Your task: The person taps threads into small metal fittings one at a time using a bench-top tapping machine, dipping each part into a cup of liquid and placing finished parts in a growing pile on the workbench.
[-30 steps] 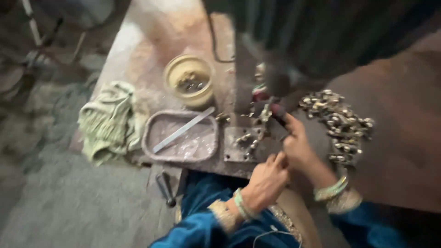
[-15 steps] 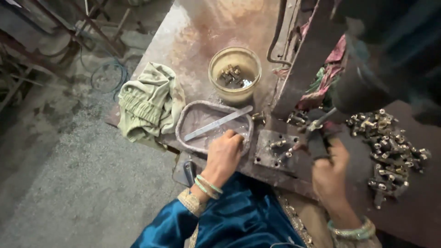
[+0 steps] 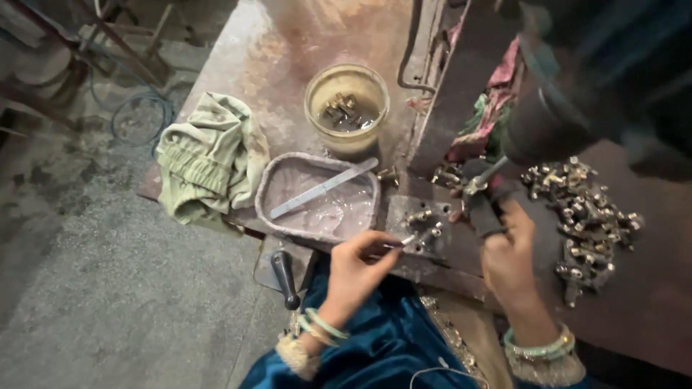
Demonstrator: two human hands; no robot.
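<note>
My left hand [image 3: 360, 268] pinches a thin metal stick, its tip touching small brass fittings [image 3: 425, 227] on a grey metal plate [image 3: 404, 216] at the bench's front edge. My right hand [image 3: 507, 248] grips a dark lever handle [image 3: 486, 209] of the machine just right of the plate. A shallow grey tray [image 3: 277, 180] of milky liquid with a flat metal strip [image 3: 324, 189] across it lies left of the plate.
A yellowish tub [image 3: 347, 137] holding brass parts in liquid stands behind the tray. A heap of brass fittings [image 3: 587, 220] lies at the right. A green rag [image 3: 205, 162] lies on the bench's left end. A black-handled tool [image 3: 286, 277] sits below the bench edge.
My left hand has left the tray and moved right to the fittings on the plate, with the thin stick in its fingers. My right hand has risen onto the lever handle.
</note>
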